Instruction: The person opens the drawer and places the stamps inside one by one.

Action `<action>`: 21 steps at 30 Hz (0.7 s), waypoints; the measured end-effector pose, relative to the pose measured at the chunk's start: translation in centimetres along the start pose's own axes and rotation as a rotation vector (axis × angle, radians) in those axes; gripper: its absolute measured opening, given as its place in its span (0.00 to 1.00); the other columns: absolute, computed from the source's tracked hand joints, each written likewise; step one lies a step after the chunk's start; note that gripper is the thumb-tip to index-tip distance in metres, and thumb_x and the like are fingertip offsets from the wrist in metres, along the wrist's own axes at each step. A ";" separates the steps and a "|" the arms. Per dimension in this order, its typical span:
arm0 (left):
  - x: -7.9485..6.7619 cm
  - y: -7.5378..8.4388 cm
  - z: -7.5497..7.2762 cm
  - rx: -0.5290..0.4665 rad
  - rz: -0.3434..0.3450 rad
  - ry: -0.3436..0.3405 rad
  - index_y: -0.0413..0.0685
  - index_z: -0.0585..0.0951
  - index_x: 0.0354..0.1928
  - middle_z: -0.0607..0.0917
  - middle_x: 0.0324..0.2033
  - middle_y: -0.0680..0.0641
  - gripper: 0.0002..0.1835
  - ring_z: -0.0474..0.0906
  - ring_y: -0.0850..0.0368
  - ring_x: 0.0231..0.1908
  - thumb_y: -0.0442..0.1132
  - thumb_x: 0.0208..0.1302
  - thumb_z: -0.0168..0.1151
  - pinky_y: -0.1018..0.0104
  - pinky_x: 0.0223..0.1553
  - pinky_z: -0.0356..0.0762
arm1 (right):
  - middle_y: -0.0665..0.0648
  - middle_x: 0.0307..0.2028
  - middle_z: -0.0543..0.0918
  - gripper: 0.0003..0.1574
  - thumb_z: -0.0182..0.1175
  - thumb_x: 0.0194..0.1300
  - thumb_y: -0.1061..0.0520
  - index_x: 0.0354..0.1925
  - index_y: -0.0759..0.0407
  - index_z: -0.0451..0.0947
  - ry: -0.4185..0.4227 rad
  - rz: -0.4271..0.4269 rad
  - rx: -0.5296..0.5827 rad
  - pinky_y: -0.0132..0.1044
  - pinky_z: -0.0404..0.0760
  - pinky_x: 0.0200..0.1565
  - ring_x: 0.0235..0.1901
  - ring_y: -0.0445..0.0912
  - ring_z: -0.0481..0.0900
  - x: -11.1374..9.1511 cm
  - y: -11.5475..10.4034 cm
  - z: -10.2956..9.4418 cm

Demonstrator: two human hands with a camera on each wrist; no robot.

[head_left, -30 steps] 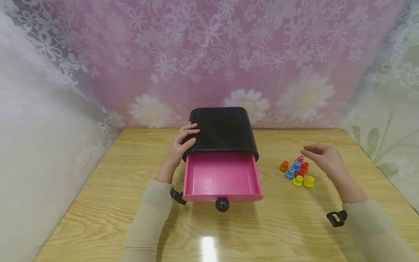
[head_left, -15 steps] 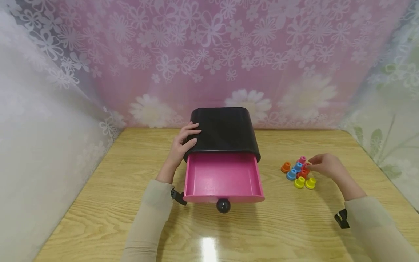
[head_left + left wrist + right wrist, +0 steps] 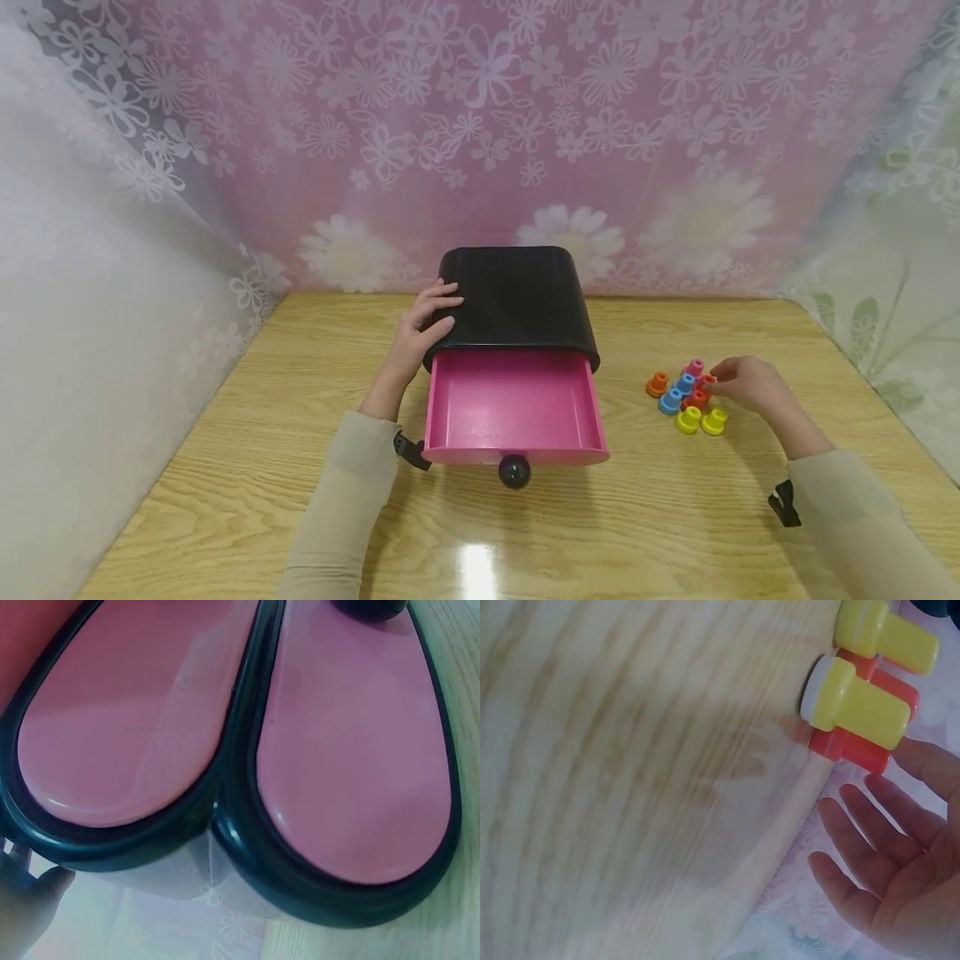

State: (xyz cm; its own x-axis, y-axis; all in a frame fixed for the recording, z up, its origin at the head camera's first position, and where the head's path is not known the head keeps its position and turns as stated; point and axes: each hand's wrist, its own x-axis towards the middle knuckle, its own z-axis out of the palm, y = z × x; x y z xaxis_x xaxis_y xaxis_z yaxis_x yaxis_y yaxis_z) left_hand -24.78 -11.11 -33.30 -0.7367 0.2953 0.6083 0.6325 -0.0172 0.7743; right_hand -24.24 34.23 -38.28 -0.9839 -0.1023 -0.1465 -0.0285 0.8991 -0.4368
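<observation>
A black two-drawer box (image 3: 517,296) stands on the table with its top pink drawer (image 3: 517,408) pulled out and nothing inside. My left hand (image 3: 422,327) rests on the box's left upper edge, fingers spread over the top; in the left wrist view part of this hand (image 3: 26,900) shows at the lower left. At the right, my right hand (image 3: 753,387) pinches the far red peg (image 3: 868,754) between thumb and forefinger, the other fingers extended. Around it stand another red peg (image 3: 697,400), a pink peg (image 3: 694,367), two blue pegs (image 3: 684,384) and two yellow pegs (image 3: 714,421).
An orange peg (image 3: 657,383) sits at the left of the group. A round black knob (image 3: 514,472) sticks out from the drawer front. Below the pulled-out drawer is a second pink drawer front (image 3: 352,742). A floral curtain (image 3: 480,150) hangs behind the wooden table (image 3: 247,467).
My right hand has come down from above the pegs to the far red one and taken it between thumb and forefinger. My left hand stays on the box.
</observation>
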 end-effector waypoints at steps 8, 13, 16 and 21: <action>-0.3 -0.1 0.1 0.005 0.000 -0.004 0.19 0.69 0.47 0.61 0.56 0.26 0.16 0.43 0.38 0.63 0.23 0.57 0.45 0.49 0.61 0.42 | 0.69 0.32 0.77 0.22 0.59 0.54 0.55 0.37 0.76 0.73 -0.015 0.025 0.017 0.49 0.73 0.34 0.31 0.57 0.72 -0.1 0.3 0.4; -0.2 -0.1 0.1 0.009 0.003 -0.001 0.19 0.69 0.47 0.61 0.56 0.26 0.16 0.43 0.38 0.63 0.23 0.57 0.45 0.49 0.61 0.43 | 0.65 0.28 0.76 0.20 0.59 0.54 0.54 0.33 0.74 0.74 -0.006 0.034 0.016 0.44 0.72 0.30 0.28 0.54 0.70 -0.1 0.2 0.4; -0.1 -0.1 0.1 0.010 0.005 -0.001 0.19 0.69 0.47 0.61 0.56 0.26 0.16 0.43 0.37 0.63 0.22 0.57 0.44 0.49 0.61 0.43 | 0.64 0.28 0.77 0.20 0.59 0.54 0.53 0.31 0.73 0.74 0.009 0.027 0.017 0.44 0.72 0.30 0.28 0.53 0.71 -0.2 0.1 0.3; 0.0 0.0 0.0 0.007 0.007 0.001 0.18 0.69 0.47 0.61 0.56 0.26 0.16 0.42 0.37 0.63 0.22 0.56 0.44 0.49 0.61 0.43 | 0.64 0.28 0.78 0.22 0.59 0.54 0.51 0.31 0.73 0.75 0.054 0.007 0.040 0.45 0.73 0.30 0.29 0.55 0.72 -0.6 0.2 -0.3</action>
State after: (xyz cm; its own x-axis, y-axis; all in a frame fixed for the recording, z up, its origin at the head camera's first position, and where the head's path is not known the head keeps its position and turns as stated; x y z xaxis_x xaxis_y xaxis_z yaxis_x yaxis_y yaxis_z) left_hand -24.76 -11.10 -33.27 -0.7323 0.2946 0.6139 0.6395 -0.0121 0.7687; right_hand -23.66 34.58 -38.03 -0.9921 -0.0724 -0.1024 -0.0157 0.8819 -0.4711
